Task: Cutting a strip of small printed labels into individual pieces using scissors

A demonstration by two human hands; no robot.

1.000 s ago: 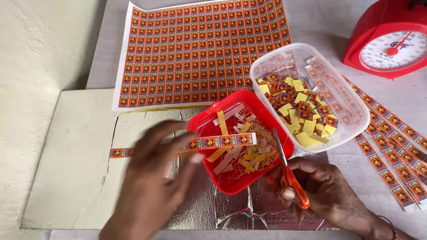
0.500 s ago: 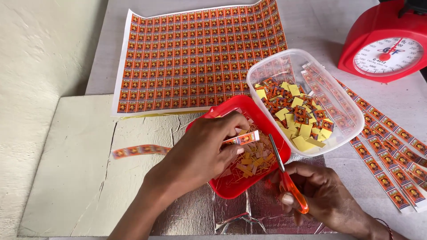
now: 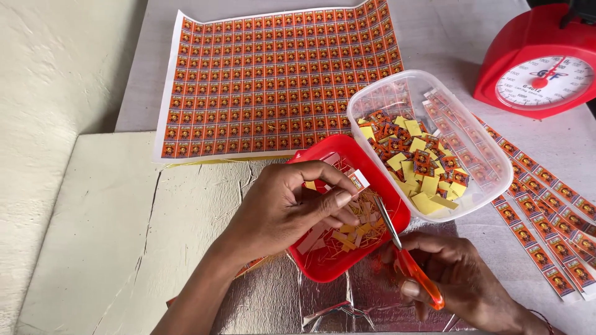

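Observation:
My left hand (image 3: 288, 208) pinches a narrow strip of small orange printed labels (image 3: 358, 180) over a red plastic tray (image 3: 318, 265); only the strip's tip shows past my fingers. The tray holds paper offcuts. My right hand (image 3: 456, 279) grips orange-handled scissors (image 3: 410, 263), blades pointing up towards the strip's tip. A clear plastic tub (image 3: 397, 93) right of the tray holds several cut orange and yellow labels.
A large uncut sheet of orange labels (image 3: 273, 74) lies at the back. Several cut label strips (image 3: 546, 211) lie on the right. A red dial scale (image 3: 543, 62) stands at the far right. Crinkled foil (image 3: 298, 304) lies under the tray.
My left hand has fed the label strip rightwards, so only its short tip now shows above the tray. The scissors stay beside the tray.

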